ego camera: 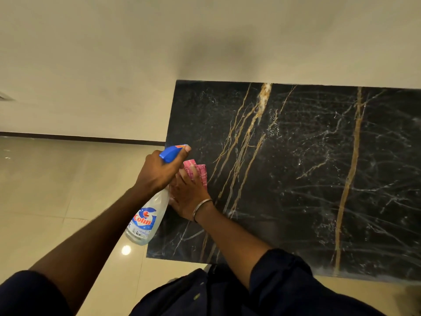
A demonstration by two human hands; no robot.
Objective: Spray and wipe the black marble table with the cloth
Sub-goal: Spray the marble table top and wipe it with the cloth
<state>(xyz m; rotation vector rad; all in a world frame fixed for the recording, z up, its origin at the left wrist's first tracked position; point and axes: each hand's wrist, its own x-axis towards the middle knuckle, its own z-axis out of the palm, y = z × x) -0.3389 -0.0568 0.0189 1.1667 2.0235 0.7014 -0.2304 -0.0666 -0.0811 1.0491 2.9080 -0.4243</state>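
The black marble table (296, 179) with gold and white veins fills the right half of the view, against a cream wall. My left hand (159, 173) grips a clear spray bottle (148, 220) with a blue trigger head, held over the table's left edge with the nozzle toward the tabletop. My right hand (186, 197) lies flat with straight fingers on a pink cloth (200, 174), pressing it on the marble near the left edge. A metal bangle sits on the right wrist. Wet streaks show on the tabletop.
A glossy beige tiled floor (57, 201) spreads to the left of the table, with a dark skirting line along the cream wall (205, 42). My dark sleeves and clothing fill the bottom of the view.
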